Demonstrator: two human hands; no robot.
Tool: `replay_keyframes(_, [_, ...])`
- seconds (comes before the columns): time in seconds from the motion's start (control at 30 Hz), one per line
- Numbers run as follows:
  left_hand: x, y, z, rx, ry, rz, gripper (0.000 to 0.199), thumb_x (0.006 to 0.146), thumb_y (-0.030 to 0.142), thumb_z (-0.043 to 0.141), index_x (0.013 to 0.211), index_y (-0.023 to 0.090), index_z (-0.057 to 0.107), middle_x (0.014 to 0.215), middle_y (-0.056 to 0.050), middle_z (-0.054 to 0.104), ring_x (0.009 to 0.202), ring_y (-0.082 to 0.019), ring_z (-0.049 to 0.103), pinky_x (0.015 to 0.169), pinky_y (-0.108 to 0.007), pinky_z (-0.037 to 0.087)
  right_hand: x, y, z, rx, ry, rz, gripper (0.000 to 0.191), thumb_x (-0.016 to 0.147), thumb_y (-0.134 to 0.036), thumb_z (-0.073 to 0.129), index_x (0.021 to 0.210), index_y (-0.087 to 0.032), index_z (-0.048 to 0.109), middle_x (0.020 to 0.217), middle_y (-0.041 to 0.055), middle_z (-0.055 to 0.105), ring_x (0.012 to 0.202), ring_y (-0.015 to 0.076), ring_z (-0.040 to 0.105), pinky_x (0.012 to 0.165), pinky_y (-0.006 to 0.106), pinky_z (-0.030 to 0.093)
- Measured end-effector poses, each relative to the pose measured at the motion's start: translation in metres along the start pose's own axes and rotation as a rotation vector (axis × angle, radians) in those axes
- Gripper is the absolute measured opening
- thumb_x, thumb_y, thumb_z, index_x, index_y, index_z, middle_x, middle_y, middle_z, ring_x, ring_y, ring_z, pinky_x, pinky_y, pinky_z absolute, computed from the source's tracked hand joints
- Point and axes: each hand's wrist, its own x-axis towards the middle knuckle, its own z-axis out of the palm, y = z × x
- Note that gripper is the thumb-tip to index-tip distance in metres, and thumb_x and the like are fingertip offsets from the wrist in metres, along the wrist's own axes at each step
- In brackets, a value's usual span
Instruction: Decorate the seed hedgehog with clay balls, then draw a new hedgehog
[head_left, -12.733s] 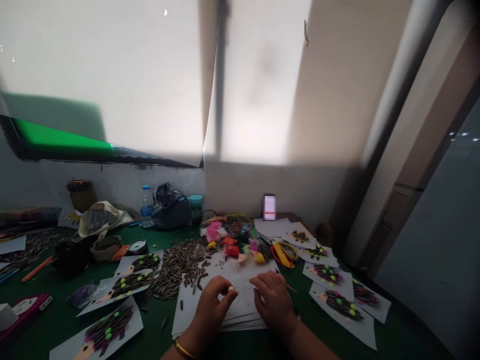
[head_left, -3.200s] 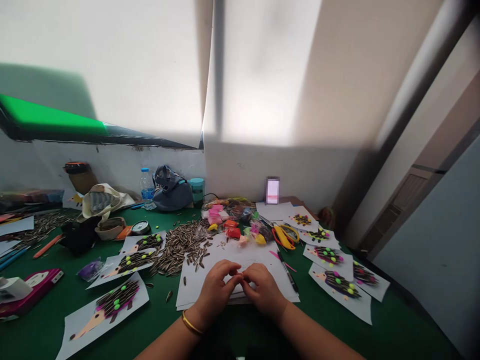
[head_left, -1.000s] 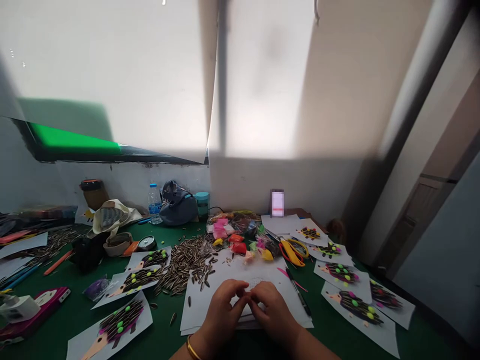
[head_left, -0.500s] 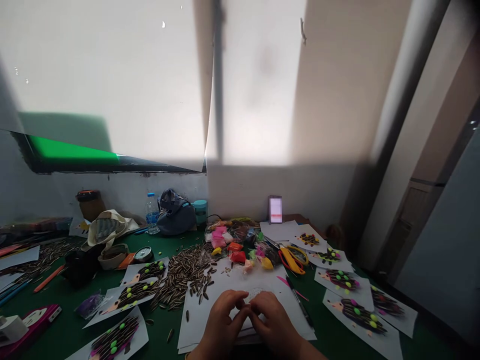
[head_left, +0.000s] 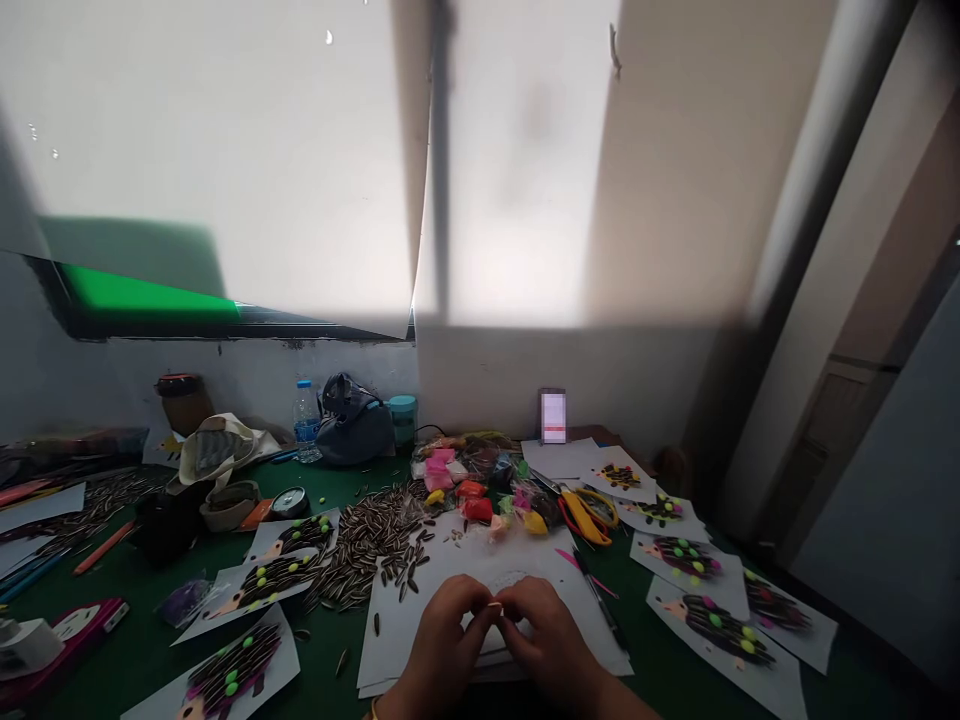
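Note:
My left hand [head_left: 448, 622] and my right hand [head_left: 541, 625] meet above a stack of white paper [head_left: 405, 640], fingertips together. Between them shows a small peach-coloured bit of what looks like soft modelling clay [head_left: 495, 606], pinched by both hands. Most of it is hidden by the fingers. Behind the hands, a sheet with faint markings [head_left: 506, 578] is partly covered. Left of my left hand, striped sunflower seeds [head_left: 375, 545] lie in a heap that spills onto the paper. A black pen [head_left: 600, 600] and a thin pink stick [head_left: 566, 557] rest right of my right hand.
Colourful clay packets [head_left: 476, 505] and yellow-handled scissors [head_left: 585, 515] lie beyond the paper. Finished-looking seed hedgehog pictures [head_left: 720, 630] line the right side, with more hedgehog cards [head_left: 240, 670] at left. A phone [head_left: 553, 415] leans against the wall near a blue bag [head_left: 352, 430].
The peach piece between my fingertips shows more plainly now, and my fingers have shifted slightly around it. The view has tilted a little; the things on the table lie as before.

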Motion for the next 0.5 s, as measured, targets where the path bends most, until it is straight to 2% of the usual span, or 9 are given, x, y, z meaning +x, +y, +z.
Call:
replay_keyframes(0.1, [0.0000,-0.0002,-0.0009,-0.010,-0.023,-0.005,0.018,0.089,0.035,0.058,0.079,0.020,0.062,0.081,-0.003,0.064,0.079,-0.017,0.059,0.072,-0.027,0.048,-0.0006,0.0012,0.0007,0.010,0.007,-0.018,0.012,0.089,-0.026,0.057,0.082,-0.021,0.065,0.077,0.0010,0.065,0.077,0.0163,0.057,0.075,0.029,0.037])
replay_keyframes(0.23, [-0.0017,0.0004,-0.0015,-0.020,-0.008,-0.010,0.018,0.086,0.033,0.061,0.099,0.021,0.064,0.088,-0.005,0.066,0.083,-0.018,0.061,0.074,-0.029,0.049,-0.0009,0.0033,0.0020,0.009,-0.001,-0.025,0.011,0.090,-0.027,0.057,0.086,-0.022,0.066,0.079,0.0007,0.066,0.078,0.0161,0.057,0.075,0.029,0.037])
replay_keyframes(0.3, [-0.0022,0.0011,-0.0013,-0.014,-0.003,-0.012,0.016,0.088,0.033,0.059,0.095,0.020,0.064,0.086,-0.005,0.065,0.081,-0.018,0.060,0.074,-0.030,0.049,-0.0011,0.0041,0.0027,-0.003,-0.004,-0.022,0.011,0.089,-0.024,0.057,0.083,-0.022,0.066,0.078,0.0006,0.065,0.077,0.0158,0.057,0.075,0.029,0.037])
replay_keyframes(0.4, [-0.0018,0.0026,-0.0007,-0.010,-0.010,0.002,0.020,0.090,0.035,0.054,0.080,0.019,0.062,0.081,-0.005,0.064,0.078,-0.017,0.059,0.072,-0.029,0.049,-0.0014,0.0044,0.0031,-0.006,-0.006,-0.021,0.010,0.087,-0.021,0.057,0.081,-0.021,0.066,0.078,0.0003,0.065,0.077,0.0155,0.057,0.075,0.029,0.037])
replay_keyframes(0.5, [-0.0011,0.0035,-0.0005,-0.014,-0.003,0.008,0.022,0.091,0.035,0.054,0.079,0.019,0.062,0.080,-0.005,0.064,0.078,-0.017,0.059,0.072,-0.030,0.049,-0.0013,0.0039,0.0023,0.001,0.002,-0.023,0.010,0.088,-0.023,0.057,0.084,-0.022,0.066,0.078,0.0008,0.066,0.077,0.0162,0.057,0.075,0.029,0.038])
